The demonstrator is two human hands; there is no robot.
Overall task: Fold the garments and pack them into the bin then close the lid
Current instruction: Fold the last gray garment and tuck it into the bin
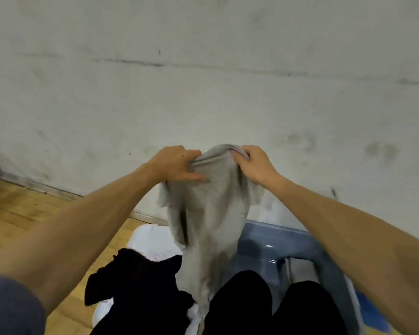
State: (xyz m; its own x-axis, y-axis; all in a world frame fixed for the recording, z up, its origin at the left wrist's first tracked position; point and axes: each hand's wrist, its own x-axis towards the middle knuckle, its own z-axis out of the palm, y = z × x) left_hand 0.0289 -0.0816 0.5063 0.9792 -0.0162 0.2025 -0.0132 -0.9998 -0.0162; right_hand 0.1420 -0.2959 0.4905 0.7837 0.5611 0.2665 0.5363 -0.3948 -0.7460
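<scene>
A grey T-shirt (211, 213) hangs in the air in front of me, bunched at its top edge. My left hand (177, 163) grips that edge on the left and my right hand (254, 163) grips it on the right, close together. Its lower part drapes down between a white lid (153, 238) and a translucent blue bin (271, 245). A crumpled black garment (136, 279) lies on the white lid at lower left. My legs in black trousers (271, 308) cover part of the bin.
A scuffed pale wall (203, 81) rises directly ahead, meeting a wooden floor (22, 213) at a baseboard on the left. The bin and lid sit on the floor against that wall.
</scene>
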